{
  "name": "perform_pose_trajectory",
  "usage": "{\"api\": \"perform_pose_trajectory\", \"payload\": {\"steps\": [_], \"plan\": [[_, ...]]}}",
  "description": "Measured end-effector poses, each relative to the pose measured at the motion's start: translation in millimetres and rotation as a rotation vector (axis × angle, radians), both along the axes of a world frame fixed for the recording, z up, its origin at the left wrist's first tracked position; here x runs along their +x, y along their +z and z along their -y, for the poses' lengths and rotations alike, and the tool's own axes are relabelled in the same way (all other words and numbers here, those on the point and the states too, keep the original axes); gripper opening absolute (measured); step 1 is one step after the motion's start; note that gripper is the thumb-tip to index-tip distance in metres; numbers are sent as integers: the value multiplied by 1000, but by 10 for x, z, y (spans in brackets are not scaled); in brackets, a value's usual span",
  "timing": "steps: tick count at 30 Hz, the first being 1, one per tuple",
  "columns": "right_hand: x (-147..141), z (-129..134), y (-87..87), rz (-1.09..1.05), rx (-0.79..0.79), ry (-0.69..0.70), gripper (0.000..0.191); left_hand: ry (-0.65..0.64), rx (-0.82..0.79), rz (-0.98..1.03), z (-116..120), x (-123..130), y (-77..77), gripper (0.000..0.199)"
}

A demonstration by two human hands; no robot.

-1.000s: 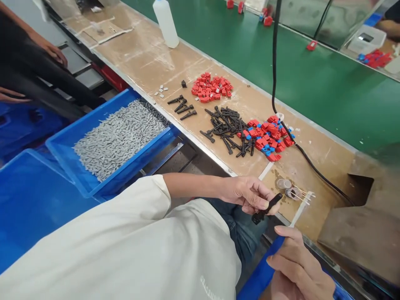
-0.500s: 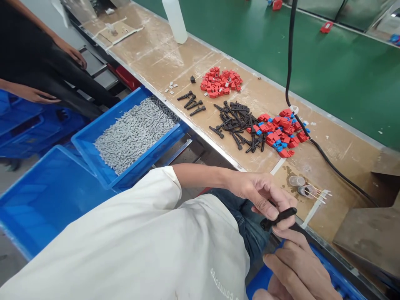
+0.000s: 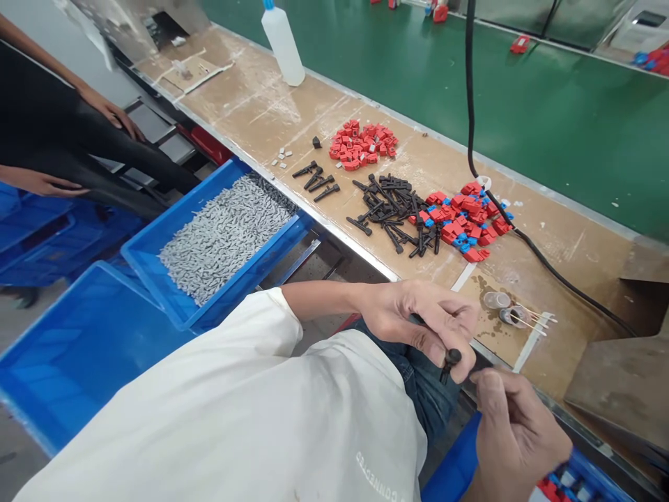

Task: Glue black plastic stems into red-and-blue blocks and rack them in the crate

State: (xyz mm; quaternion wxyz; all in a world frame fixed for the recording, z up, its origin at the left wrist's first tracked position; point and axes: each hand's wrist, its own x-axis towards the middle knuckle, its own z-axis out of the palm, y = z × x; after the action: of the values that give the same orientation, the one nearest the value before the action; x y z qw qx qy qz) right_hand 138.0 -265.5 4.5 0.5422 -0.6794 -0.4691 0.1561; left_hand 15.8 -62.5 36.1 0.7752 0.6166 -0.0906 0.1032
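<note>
Between the thumb and fingers of my left hand [image 3: 418, 321] is a black plastic part [image 3: 450, 364], its round end turned up. My right hand [image 3: 517, 425] is just to its right, with thumb and index finger pinched together; whatever is between them is too small to make out. Beyond my hands on the bench lie a heap of black parts [image 3: 394, 206], a heap of red and blue pieces [image 3: 470, 219] and a heap of red pieces [image 3: 363, 145]. Two small cups [image 3: 515, 317] with thin sticks stand right of my left hand.
A black cable [image 3: 564, 279] crosses the bench [image 3: 251, 118]. A bottle [image 3: 285, 49] stands at the far side. Blue bins [image 3: 94, 341] are at the left, one full of grey parts [image 3: 230, 233]. Another person's hand [image 3: 112, 115] is at upper left. A metal box [image 3: 617, 376] is at right.
The black part in my left hand has turned from lying sideways to end-on. My right hand has risen, turned and closed its thumb and index finger. The camera view has shifted slightly.
</note>
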Motion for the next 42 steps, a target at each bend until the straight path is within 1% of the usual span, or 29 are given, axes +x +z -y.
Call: {"api": "perform_pose_trajectory", "payload": {"steps": [2, 4, 7, 10, 12, 16, 19, 22, 24, 26, 27, 29, 30, 31, 33, 35, 37, 39, 40, 41, 42], "plan": [[12, -6, -51, -110, -132, 27, 20, 63, -3, -47, 13, -8, -12, 63], [31, -27, -72, -230, -204, 92, 28, 68, -15, -125, 15, 6, -29, 61], [87, -81, -75, -397, -221, 213, 35, 22, -47, -207, -3, 37, -52, 55], [156, -143, -76, -539, -254, 325, 37, 31, -85, -215, -26, 46, -72, 52], [181, -180, -73, -597, -289, 371, 39, 28, -105, -217, -35, 42, -86, 50], [144, -239, -42, -622, -303, 417, 41, 15, -147, -186, -29, 48, -118, 46], [92, -282, -19, -581, -304, 406, 43, -3, -183, -202, -23, 65, -125, 46], [91, -320, -24, -510, -304, 368, 46, -5, -144, -204, -42, 60, -110, 46], [119, -310, -47, -461, -316, 325, 47, 26, -85, -176, -54, 32, -113, 45], [146, -232, -88, -454, -317, 279, 46, 106, -50, -164, -42, -10, -162, 46], [150, -162, -116, -464, -320, 265, 46, 163, -57, -160, -24, -29, -211, 46], [134, 33, -189, -483, -360, 238, 50, 280, -128, -150, 25, -46, -357, 46], [116, 151, -234, -485, -397, 207, 52, 323, -190, -145, 51, -38, -446, 44], [96, 277, -283, -483, -441, 161, 54, 337, -256, -152, 73, -17, -537, 41], [71, 550, -379, -473, -521, 19, 56, 320, -375, -182, 112, 57, -698, 36], [97, 858, -455, -447, -589, -187, 55, 265, -459, -216, 144, 153, -804, 34], [191, 1200, -497, -393, -664, -422, 53, 219, -517, -243, 171, 247, -857, 34], [341, 1535, -505, -314, -739, -630, 52, 208, -552, -278, 197, 325, -881, 34], [428, 1676, -499, -272, -774, -699, 51, 211, -562, -298, 209, 356, -889, 35], [517, 1786, -486, -232, -801, -736, 51, 215, -568, -320, 220, 382, -898, 36], [604, 1855, -467, -196, -816, -735, 51, 217, -573, -346, 228, 405, -909, 38]]}}
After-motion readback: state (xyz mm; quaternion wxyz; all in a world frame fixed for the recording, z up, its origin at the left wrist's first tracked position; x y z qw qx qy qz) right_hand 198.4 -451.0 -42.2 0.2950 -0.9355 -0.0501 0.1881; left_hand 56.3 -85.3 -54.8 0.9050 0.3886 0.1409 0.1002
